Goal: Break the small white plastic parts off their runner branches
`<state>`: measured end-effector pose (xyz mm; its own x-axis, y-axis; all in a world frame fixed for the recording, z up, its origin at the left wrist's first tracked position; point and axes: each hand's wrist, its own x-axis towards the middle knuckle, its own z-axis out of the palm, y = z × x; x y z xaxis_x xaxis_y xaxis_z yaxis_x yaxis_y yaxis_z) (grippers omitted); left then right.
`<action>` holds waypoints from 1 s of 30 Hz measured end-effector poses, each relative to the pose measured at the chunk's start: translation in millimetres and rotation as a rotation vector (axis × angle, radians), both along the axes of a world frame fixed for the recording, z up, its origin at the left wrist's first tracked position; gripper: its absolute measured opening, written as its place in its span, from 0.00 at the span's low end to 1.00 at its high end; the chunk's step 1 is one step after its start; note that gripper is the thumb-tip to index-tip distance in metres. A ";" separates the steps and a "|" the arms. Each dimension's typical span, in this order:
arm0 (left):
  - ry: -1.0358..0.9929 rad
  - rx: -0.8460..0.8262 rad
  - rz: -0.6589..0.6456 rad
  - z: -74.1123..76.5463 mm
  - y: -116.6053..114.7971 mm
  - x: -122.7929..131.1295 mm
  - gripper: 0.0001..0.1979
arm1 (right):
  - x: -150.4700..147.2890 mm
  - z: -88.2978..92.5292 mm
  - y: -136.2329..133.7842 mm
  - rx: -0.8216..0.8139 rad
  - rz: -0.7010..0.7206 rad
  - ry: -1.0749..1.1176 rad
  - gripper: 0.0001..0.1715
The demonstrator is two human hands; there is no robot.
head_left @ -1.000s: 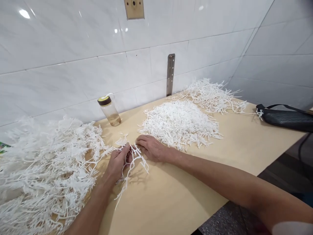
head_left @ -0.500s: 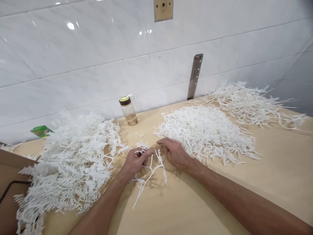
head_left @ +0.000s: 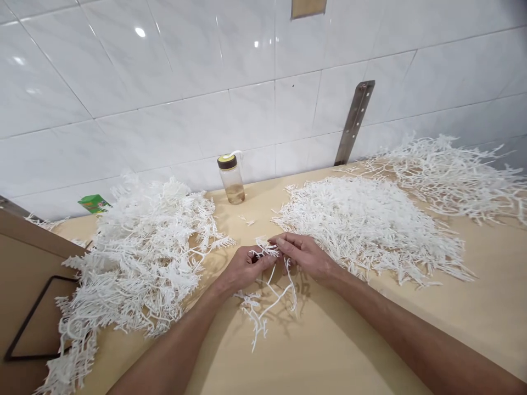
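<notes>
A white branched plastic-looking sprig (head_left: pixel 269 311) is pinched in my left hand (head_left: pixel 242 269), its thin twigs hanging toward me over the tabletop. My right hand (head_left: pixel 304 255) is closed at the sprig's fine-tipped end, thumb and fingers together right beside my left fingertips. The exact spot gripped is hidden behind the fingers. To the left rises a large tangled heap of white branched sprigs (head_left: pixel 144 258). Just beyond my right hand lies a flatter pile of short white pieces (head_left: pixel 362 219).
A clear bottle with a dark lid (head_left: pixel 231 181) stands near the tiled wall (head_left: pixel 197 126). Bare white stems (head_left: pixel 457 175) lie at the far right, near an upright metal strip (head_left: pixel 354 123). A cardboard box (head_left: pixel 41 258) and a small green packet (head_left: pixel 94 203) are at left.
My right hand has come in to my left hand, and its fingers have closed on the sprig's tip. The camera view has shifted, so everything appears moved slightly.
</notes>
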<state>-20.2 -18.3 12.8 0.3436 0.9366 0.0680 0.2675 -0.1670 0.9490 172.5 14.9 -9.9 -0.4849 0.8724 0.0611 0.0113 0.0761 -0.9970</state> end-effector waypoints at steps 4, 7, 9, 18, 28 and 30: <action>0.036 -0.040 -0.018 -3.4 0.5 -1.4 0.24 | 3.2 0.0 -1.8 0.004 0.097 -0.001 0.26; 0.055 -0.056 -0.015 -3.0 0.0 -0.7 0.26 | 3.5 0.7 -3.2 -0.011 0.113 -0.014 0.27; 0.086 -0.056 -0.007 -0.2 -1.5 0.8 0.27 | 2.8 2.3 -4.1 -0.018 0.106 -0.026 0.28; 0.149 -0.086 -0.121 1.2 -9.2 0.4 0.21 | -3.6 1.0 -2.4 0.071 -0.057 -0.042 0.22; 0.005 -0.108 0.019 -5.0 -5.8 -0.5 0.20 | -4.4 -1.9 -2.4 -0.034 -0.122 0.033 0.22; -0.041 -0.120 0.037 -8.4 -5.7 -0.8 0.22 | -4.0 -2.0 -2.0 -0.018 -0.134 0.032 0.22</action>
<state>-21.0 -24.0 4.4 0.3078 0.9509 -0.0321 0.2319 -0.0422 0.9718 168.6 12.9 -11.9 -0.3617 0.9304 0.0589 -0.0120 0.0585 -0.9982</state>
